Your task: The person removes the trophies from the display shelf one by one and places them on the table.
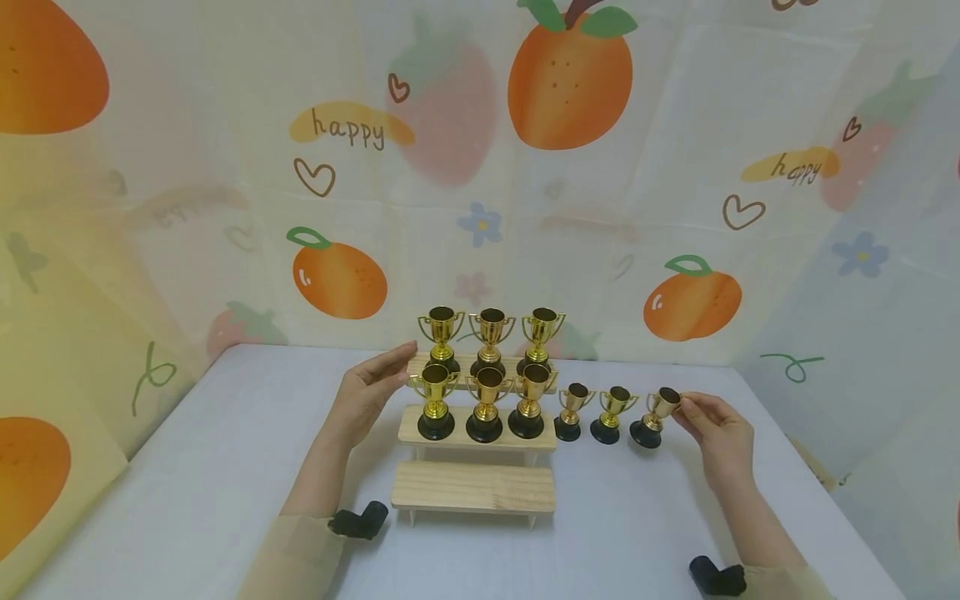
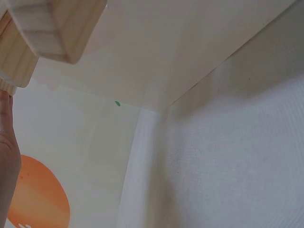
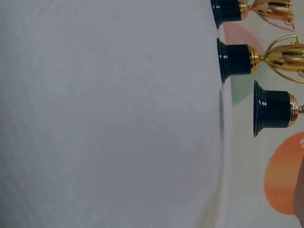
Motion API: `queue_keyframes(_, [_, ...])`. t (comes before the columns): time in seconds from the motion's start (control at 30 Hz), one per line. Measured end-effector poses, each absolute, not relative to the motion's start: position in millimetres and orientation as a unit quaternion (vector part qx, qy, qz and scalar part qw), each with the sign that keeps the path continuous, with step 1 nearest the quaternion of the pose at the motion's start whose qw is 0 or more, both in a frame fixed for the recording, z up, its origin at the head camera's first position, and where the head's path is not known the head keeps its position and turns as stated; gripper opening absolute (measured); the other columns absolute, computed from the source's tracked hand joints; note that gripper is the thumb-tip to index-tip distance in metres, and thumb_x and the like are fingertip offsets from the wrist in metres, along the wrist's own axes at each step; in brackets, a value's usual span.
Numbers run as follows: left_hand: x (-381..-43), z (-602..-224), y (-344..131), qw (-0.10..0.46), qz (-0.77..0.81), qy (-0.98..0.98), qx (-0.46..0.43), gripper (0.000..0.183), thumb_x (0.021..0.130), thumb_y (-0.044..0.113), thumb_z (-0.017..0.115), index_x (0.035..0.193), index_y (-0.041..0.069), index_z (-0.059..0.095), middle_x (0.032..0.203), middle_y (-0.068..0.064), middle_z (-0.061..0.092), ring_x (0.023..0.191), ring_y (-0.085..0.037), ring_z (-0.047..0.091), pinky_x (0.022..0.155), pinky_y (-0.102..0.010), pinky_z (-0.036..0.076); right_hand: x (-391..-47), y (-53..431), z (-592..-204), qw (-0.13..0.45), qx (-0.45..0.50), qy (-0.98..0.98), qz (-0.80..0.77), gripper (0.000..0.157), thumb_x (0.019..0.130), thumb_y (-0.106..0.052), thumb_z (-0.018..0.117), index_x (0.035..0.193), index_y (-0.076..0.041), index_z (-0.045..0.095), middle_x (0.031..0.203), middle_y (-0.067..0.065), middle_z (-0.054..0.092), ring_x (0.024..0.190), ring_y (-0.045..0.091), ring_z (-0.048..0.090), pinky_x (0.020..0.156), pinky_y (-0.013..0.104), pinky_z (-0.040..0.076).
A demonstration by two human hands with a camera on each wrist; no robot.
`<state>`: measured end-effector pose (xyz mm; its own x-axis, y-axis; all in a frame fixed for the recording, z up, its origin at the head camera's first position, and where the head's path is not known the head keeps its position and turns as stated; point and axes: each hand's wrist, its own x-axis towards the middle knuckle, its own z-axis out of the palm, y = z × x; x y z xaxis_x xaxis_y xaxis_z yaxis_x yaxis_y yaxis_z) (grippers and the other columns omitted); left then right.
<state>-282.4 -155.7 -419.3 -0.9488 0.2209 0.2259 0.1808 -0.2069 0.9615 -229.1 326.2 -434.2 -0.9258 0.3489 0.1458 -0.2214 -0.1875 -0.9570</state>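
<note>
My right hand (image 1: 722, 437) pinches a small gold trophy cup (image 1: 663, 404) with a black base near its rim. The cup leans a little, and in the right wrist view its black base (image 3: 273, 109) hangs just above the white table. Two more trophies, a left one (image 1: 573, 408) and a middle one (image 1: 615, 412), stand on the table beside it. With fingers extended, my left hand (image 1: 360, 400) touches the left end of the top plank (image 1: 461, 382) of a three-step wooden stand. Three trophies stand on that plank and three on the middle plank (image 1: 457, 435).
The stand's lowest plank (image 1: 472, 487) is at the front, on short white legs. White cloth covers the table (image 1: 600, 533). A fruit-print curtain (image 1: 480, 167) hangs behind and along both sides. Black straps or devices sit at both wrists.
</note>
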Motion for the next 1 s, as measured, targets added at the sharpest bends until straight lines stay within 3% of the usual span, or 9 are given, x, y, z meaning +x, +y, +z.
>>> queue_keyframes(0.67, [-283.2,-420.4,-156.4,0.009,0.752,0.640,0.158,0.055,0.095,0.005,0.062,0.145,-0.007,0.042,0.132,0.018,0.062,0.125,0.007,0.054,0.109,-0.011,0.044,-235.2,333.7,-444.8,0.130,-0.006,-0.588,0.798,0.026,0.093,0.006,0.059,0.088,-0.012,0.076,0.085,-0.006,0.076,0.080,0.005,0.074,0.078,0.020,0.063])
queue_keyframes(1.0, [-283.7,-421.2,-156.0,0.013,0.752,0.640,0.156,0.055,0.094,0.004,0.062,0.144,-0.007,0.042,0.134,0.017,0.061,0.125,0.007,0.054,0.108,-0.011,0.044,-235.3,338.8,-445.4,0.105,-0.038,-0.596,0.795,0.025,0.094,0.001,0.060,0.086,-0.017,0.076,0.085,-0.008,0.075,0.081,0.004,0.074,0.079,0.019,0.062])
